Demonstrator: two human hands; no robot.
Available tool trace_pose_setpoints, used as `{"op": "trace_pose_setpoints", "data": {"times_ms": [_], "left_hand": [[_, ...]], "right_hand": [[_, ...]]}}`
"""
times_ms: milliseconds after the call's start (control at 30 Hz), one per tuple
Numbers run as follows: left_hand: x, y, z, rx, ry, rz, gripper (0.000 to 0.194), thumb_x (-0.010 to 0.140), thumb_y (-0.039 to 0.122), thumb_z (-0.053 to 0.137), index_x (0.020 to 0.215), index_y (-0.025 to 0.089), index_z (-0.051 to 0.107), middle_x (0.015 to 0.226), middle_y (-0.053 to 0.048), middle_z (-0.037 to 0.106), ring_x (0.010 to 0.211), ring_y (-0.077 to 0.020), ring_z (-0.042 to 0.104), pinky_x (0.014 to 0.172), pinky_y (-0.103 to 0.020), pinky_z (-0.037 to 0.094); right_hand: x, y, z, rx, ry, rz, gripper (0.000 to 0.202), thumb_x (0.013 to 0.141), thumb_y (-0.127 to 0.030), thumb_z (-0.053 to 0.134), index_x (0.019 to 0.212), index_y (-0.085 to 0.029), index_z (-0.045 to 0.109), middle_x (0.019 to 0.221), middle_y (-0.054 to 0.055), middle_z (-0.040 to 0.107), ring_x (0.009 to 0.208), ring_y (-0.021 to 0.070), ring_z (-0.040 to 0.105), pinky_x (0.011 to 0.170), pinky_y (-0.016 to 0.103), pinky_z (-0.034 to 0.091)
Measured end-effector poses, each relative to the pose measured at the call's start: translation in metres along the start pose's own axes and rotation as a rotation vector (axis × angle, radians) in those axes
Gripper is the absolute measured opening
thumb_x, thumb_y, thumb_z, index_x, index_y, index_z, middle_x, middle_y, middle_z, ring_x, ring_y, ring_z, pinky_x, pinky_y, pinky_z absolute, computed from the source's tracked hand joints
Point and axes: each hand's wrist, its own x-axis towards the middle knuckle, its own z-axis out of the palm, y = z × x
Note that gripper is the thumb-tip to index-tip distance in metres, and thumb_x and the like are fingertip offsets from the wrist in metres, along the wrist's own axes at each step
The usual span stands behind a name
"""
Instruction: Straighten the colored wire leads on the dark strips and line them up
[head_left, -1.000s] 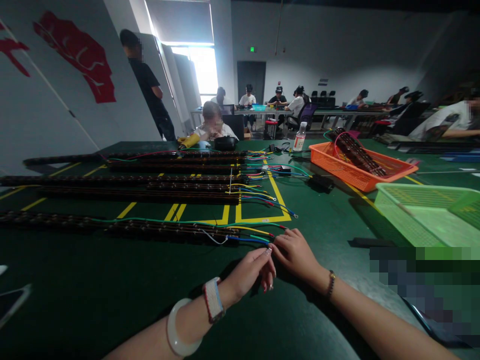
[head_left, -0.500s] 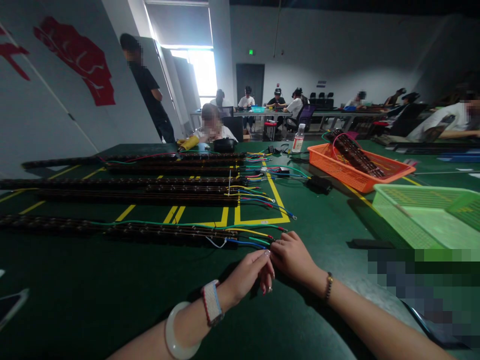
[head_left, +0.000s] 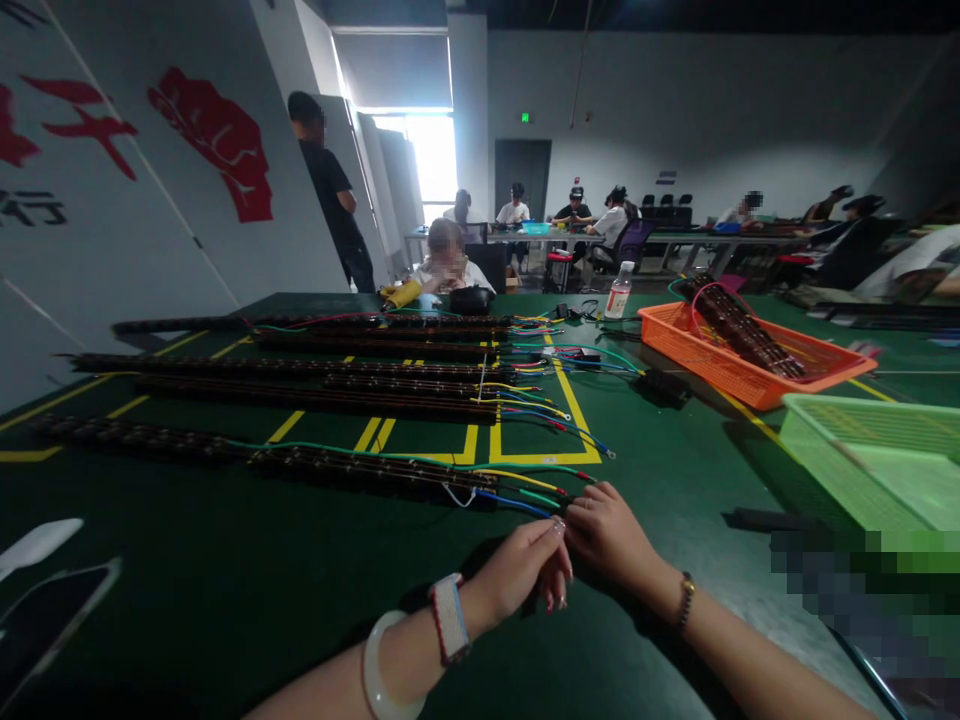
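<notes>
My left hand and my right hand meet fingertip to fingertip on the green table, right at the loose ends of the coloured wires that come out of the nearest long dark strip. Both hands have their fingers curled, pinching at the wire ends; what is between the fingertips is too small to make out. The left wrist wears a white bangle and a woven band, the right a bead bracelet. More long dark strips with coloured wire tails lie in rows farther back.
An orange basket holding dark strips stands at the back right, a green basket nearer right. A plastic bottle stands behind. A phone lies at the left edge. A person sits across the table; others sit at far tables, one stands left.
The view has shifted, so everything sits slightly to the right and lower. My two hands stay together at the wire ends with hardly any movement.
</notes>
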Motion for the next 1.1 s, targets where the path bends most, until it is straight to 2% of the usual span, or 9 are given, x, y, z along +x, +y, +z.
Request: {"op": "trace_pose_setpoints", "data": {"times_ms": [133, 267, 367, 433, 600, 767, 867, 967, 1100], "left_hand": [[0.0, -0.001, 0.0, 0.022, -0.038, -0.006, 0.047, 0.08, 0.061, 0.04, 0.068, 0.016, 0.048, 0.049, 0.004, 0.049, 0.04, -0.008, 0.047, 0.04, -0.019, 0.031], [0.001, -0.004, -0.001, 0.055, -0.075, -0.026, 0.05, 0.078, 0.062, 0.039, 0.061, 0.016, 0.048, 0.049, 0.002, 0.05, 0.038, -0.0077, 0.046, 0.037, -0.019, 0.028], [0.002, -0.007, -0.002, 0.065, -0.073, -0.038, 0.05, 0.077, 0.061, 0.039, 0.056, 0.017, 0.048, 0.047, 0.002, 0.049, 0.036, -0.0077, 0.044, 0.036, -0.02, 0.028], [0.002, -0.008, -0.003, 0.081, -0.073, -0.031, 0.05, 0.078, 0.058, 0.037, 0.052, 0.017, 0.048, 0.044, 0.002, 0.048, 0.034, -0.0073, 0.041, 0.036, -0.02, 0.028], [0.0, -0.008, -0.005, 0.155, -0.137, -0.014, 0.051, 0.081, 0.052, 0.036, 0.046, 0.017, 0.047, 0.038, 0.002, 0.044, 0.032, -0.0068, 0.036, 0.038, -0.02, 0.026], [-0.001, -0.007, -0.004, 0.142, -0.149, 0.02, 0.05, 0.08, 0.051, 0.035, 0.045, 0.018, 0.048, 0.039, 0.001, 0.045, 0.031, -0.0071, 0.035, 0.036, -0.021, 0.024], [0.0, -0.008, -0.004, 0.124, -0.148, 0.017, 0.05, 0.08, 0.051, 0.035, 0.045, 0.018, 0.047, 0.039, 0.001, 0.045, 0.03, -0.0075, 0.036, 0.035, -0.021, 0.024], [0.001, -0.01, -0.004, 0.117, -0.142, 0.008, 0.049, 0.079, 0.051, 0.036, 0.045, 0.018, 0.047, 0.04, 0.001, 0.045, 0.031, -0.0078, 0.037, 0.035, -0.022, 0.024], [0.002, -0.011, -0.004, 0.093, -0.129, -0.004, 0.048, 0.078, 0.053, 0.038, 0.046, 0.018, 0.047, 0.041, 0.001, 0.046, 0.031, -0.0079, 0.037, 0.036, -0.022, 0.025]], "right_hand": [[0.005, 0.004, -0.005, 0.079, 0.117, 0.083, 0.03, 0.094, -0.036, 0.044, 0.073, -0.019, 0.057, 0.073, 0.004, 0.058, 0.072, 0.0173, 0.049, 0.071, 0.031, 0.035], [0.02, 0.001, -0.003, 0.082, 0.174, 0.068, 0.024, 0.09, -0.042, 0.051, 0.099, -0.022, 0.06, 0.094, 0.007, 0.059, 0.089, 0.0221, 0.052, 0.079, 0.035, 0.041], [0.039, -0.011, 0.006, 0.043, 0.158, -0.013, 0.044, 0.084, -0.047, 0.059, 0.12, -0.023, 0.053, 0.109, 0.01, 0.056, 0.1, 0.026, 0.05, 0.086, 0.04, 0.041], [0.053, -0.021, 0.014, 0.019, 0.126, -0.054, 0.054, 0.08, -0.048, 0.063, 0.125, -0.022, 0.05, 0.113, 0.011, 0.054, 0.102, 0.0274, 0.049, 0.088, 0.042, 0.041], [0.082, -0.04, 0.027, -0.039, 0.089, -0.077, 0.049, 0.078, -0.047, 0.065, 0.117, -0.019, 0.054, 0.105, 0.011, 0.057, 0.096, 0.0266, 0.048, 0.087, 0.042, 0.039], [0.094, -0.045, 0.028, -0.059, 0.087, -0.078, 0.035, 0.08, -0.046, 0.062, 0.102, -0.019, 0.058, 0.094, 0.007, 0.059, 0.092, 0.0249, 0.048, 0.088, 0.04, 0.035], [0.1, -0.041, 0.029, -0.068, 0.085, -0.075, 0.031, 0.081, -0.045, 0.061, 0.098, -0.019, 0.059, 0.09, 0.007, 0.059, 0.094, 0.0253, 0.048, 0.089, 0.039, 0.033], [0.112, -0.032, 0.032, -0.091, 0.06, -0.035, 0.029, 0.081, -0.044, 0.061, 0.094, -0.018, 0.058, 0.089, 0.007, 0.06, 0.088, 0.0237, 0.051, 0.082, 0.035, 0.034], [0.132, -0.015, 0.04, -0.128, 0.106, 0.029, 0.028, 0.083, -0.041, 0.06, 0.097, -0.016, 0.058, 0.097, 0.009, 0.06, 0.09, 0.0236, 0.052, 0.081, 0.034, 0.034]]}}
